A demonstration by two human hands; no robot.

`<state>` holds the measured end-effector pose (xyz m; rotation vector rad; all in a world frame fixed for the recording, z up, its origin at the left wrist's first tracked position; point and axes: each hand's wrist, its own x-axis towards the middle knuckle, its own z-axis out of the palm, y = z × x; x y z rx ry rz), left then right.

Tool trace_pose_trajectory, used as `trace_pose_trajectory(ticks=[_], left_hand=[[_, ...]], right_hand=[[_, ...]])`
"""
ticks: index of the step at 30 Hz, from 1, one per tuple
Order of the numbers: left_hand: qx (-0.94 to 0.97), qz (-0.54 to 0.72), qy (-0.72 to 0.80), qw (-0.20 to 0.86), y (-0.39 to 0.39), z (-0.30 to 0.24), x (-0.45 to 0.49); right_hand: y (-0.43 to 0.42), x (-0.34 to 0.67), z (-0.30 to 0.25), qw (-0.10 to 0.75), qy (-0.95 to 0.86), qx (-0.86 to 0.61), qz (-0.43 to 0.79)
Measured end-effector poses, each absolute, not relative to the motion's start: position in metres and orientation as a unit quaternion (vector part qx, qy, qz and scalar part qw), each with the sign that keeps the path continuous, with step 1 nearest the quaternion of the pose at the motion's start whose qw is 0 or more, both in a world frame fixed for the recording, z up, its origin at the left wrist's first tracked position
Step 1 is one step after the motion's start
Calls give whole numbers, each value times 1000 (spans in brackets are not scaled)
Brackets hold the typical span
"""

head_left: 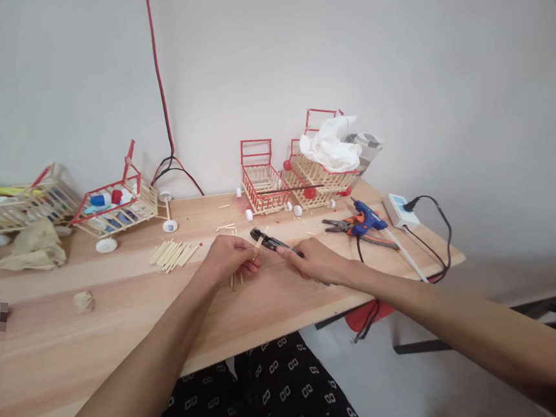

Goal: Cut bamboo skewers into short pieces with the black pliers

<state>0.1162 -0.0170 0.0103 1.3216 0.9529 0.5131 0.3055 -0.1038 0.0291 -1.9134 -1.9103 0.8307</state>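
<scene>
My left hand [232, 256] pinches a thin wooden stick [259, 240] upright between thumb and fingers, above a few more sticks on the table. My right hand [315, 260] is closed around the handles of black pliers [269, 239]. The jaws of the pliers meet the stick just above my left fingertips; whether they bite into it I cannot tell. Left of my left hand lies a row of cut sticks [174, 256]. Short offcuts [226, 227] are scattered behind it.
Small stick-built carts [263, 184] with white wheels stand along the wall; one at right bears a white plastic bag [332, 145]. A blue glue gun [367, 217], grey-jawed pliers [337, 226] and a power strip [401, 211] lie right. Crumpled cloth [36, 246] lies left.
</scene>
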Motion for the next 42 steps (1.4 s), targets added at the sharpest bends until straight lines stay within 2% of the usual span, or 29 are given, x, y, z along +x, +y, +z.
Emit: trace_pose_trajectory(ticks=[13, 23, 35, 42], left_hand=[[580, 232, 406, 667, -19, 15, 115], [608, 245, 375, 656, -19, 16, 113], [576, 231, 416, 665, -13, 2, 114], [586, 228, 409, 661, -14, 9, 114]], right_hand=[[-104, 306, 21, 157, -692, -675, 201], [-104, 305, 28, 133, -687, -693, 174], [-98, 303, 23, 114, -697, -686, 174], [-99, 305, 22, 140, -684, -695, 169]])
